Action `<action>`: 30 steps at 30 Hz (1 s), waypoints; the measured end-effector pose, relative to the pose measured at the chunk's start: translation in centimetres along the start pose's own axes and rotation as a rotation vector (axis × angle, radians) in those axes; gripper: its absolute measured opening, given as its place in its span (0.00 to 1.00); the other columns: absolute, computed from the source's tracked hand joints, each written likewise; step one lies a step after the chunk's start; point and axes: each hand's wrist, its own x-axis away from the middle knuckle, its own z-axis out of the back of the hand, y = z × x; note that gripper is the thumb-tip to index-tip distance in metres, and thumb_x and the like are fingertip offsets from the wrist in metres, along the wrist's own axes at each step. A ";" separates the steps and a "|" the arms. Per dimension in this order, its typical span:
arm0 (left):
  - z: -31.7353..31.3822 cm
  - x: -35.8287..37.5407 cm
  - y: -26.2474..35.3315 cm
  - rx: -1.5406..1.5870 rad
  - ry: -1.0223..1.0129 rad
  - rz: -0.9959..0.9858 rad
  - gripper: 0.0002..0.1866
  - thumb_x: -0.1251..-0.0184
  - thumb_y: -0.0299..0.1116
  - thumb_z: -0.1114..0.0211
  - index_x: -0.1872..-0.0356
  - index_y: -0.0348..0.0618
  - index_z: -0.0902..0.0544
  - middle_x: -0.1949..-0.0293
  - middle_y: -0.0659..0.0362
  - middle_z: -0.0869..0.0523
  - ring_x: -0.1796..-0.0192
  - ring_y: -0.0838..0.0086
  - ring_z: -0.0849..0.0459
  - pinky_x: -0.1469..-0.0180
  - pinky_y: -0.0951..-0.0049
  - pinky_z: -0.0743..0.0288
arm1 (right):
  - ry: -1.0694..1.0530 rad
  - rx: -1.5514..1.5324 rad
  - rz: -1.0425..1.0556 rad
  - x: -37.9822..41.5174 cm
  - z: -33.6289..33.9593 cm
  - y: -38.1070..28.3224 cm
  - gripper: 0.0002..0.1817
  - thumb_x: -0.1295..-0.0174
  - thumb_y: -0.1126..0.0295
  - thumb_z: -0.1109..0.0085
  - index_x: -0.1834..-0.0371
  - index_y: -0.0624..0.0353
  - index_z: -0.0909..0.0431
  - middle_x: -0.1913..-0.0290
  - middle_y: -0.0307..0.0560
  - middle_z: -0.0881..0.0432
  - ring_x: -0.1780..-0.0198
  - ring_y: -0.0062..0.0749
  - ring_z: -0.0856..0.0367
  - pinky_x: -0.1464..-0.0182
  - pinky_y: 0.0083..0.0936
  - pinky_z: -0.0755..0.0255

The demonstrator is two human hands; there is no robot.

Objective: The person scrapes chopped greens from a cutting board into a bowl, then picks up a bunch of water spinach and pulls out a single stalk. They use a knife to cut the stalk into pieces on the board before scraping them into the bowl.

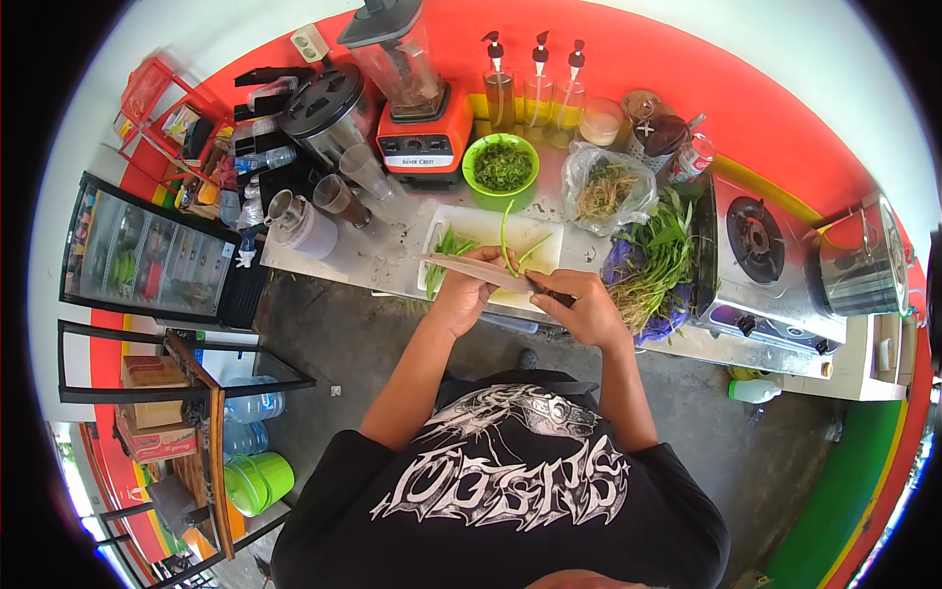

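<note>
My right hand (581, 306) is closed around the handle of a knife (481, 267), whose blade points left across the front of my left hand. My left hand (467, 294) grips a long green stem (505, 236) that sticks up above the blade; its lower end is hidden by fingers and knife. Both hands are over a white cutting board (551, 239). Cut green pieces (438, 257) lie on the board's left side, and another short stem (533, 247) rests near my left fingertips. Behind the board, a green bowl (477, 189) holds chopped greens (502, 165).
Leafy greens on long stems (659, 257) lie right of the board, below a plastic bag (633, 208) of stems. A gas stove (731, 285) with a pot (863, 260) stands far right. Behind are a blender (424, 133) and pump bottles (538, 93); glasses (339, 199) stand left.
</note>
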 end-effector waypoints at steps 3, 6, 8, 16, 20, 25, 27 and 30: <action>-0.4 -0.1 0.7 0.067 0.070 0.079 0.10 0.22 0.34 0.36 0.50 0.38 0.17 0.58 0.59 0.12 0.54 0.74 0.13 0.45 0.72 0.19 | -0.009 0.004 0.011 0.1 -0.1 0.2 0.19 0.38 0.69 0.28 0.46 0.68 0.14 0.69 0.56 0.17 0.69 0.48 0.20 0.63 0.39 0.27; 0.5 -0.7 0.2 0.039 0.091 0.048 0.09 0.21 0.34 0.37 0.53 0.39 0.16 0.59 0.60 0.12 0.57 0.76 0.14 0.48 0.74 0.19 | -0.010 -0.004 0.011 0.1 0.0 0.1 0.19 0.39 0.70 0.28 0.46 0.68 0.14 0.69 0.56 0.17 0.70 0.47 0.20 0.64 0.39 0.27; 0.7 -0.8 0.1 0.029 0.093 0.040 0.08 0.21 0.33 0.37 0.54 0.40 0.16 0.60 0.61 0.13 0.58 0.77 0.14 0.50 0.75 0.19 | -0.013 -0.009 -0.006 0.1 0.0 0.0 0.19 0.39 0.70 0.28 0.46 0.68 0.14 0.69 0.56 0.17 0.70 0.47 0.20 0.64 0.39 0.27; 0.1 -0.8 0.0 0.039 0.117 -0.014 0.08 0.23 0.32 0.35 0.54 0.38 0.15 0.64 0.61 0.12 0.63 0.78 0.12 0.56 0.75 0.18 | 0.006 -0.028 0.010 0.0 -0.1 0.7 0.19 0.38 0.70 0.29 0.45 0.68 0.15 0.70 0.55 0.18 0.72 0.43 0.22 0.65 0.36 0.28; 0.1 -0.8 0.1 0.061 0.104 0.009 0.07 0.23 0.33 0.34 0.57 0.40 0.16 0.62 0.62 0.12 0.61 0.78 0.12 0.53 0.75 0.17 | 0.015 -0.045 -0.001 -0.1 -0.1 0.4 0.20 0.38 0.70 0.29 0.45 0.68 0.15 0.71 0.54 0.19 0.73 0.42 0.23 0.66 0.35 0.28; -0.5 -0.3 -0.3 0.048 0.074 0.016 0.07 0.23 0.34 0.35 0.58 0.41 0.17 0.60 0.62 0.13 0.59 0.78 0.12 0.50 0.75 0.16 | 0.017 -0.048 -0.023 -0.2 -0.2 0.4 0.20 0.38 0.70 0.29 0.44 0.67 0.15 0.72 0.54 0.20 0.75 0.39 0.25 0.68 0.34 0.29; -0.8 -0.2 -0.6 0.084 0.109 0.070 0.05 0.22 0.33 0.36 0.58 0.43 0.18 0.59 0.62 0.13 0.57 0.78 0.13 0.49 0.75 0.17 | 0.016 -0.044 -0.022 -0.2 -0.2 0.6 0.20 0.38 0.70 0.29 0.44 0.67 0.15 0.73 0.54 0.21 0.75 0.39 0.25 0.68 0.34 0.29; -1.0 -0.2 -0.6 0.099 0.139 0.090 0.07 0.21 0.34 0.37 0.55 0.42 0.17 0.60 0.62 0.13 0.58 0.78 0.13 0.50 0.75 0.17 | 0.012 -0.042 -0.026 -0.2 -0.1 0.5 0.20 0.38 0.70 0.29 0.43 0.67 0.15 0.73 0.53 0.21 0.75 0.38 0.25 0.68 0.33 0.30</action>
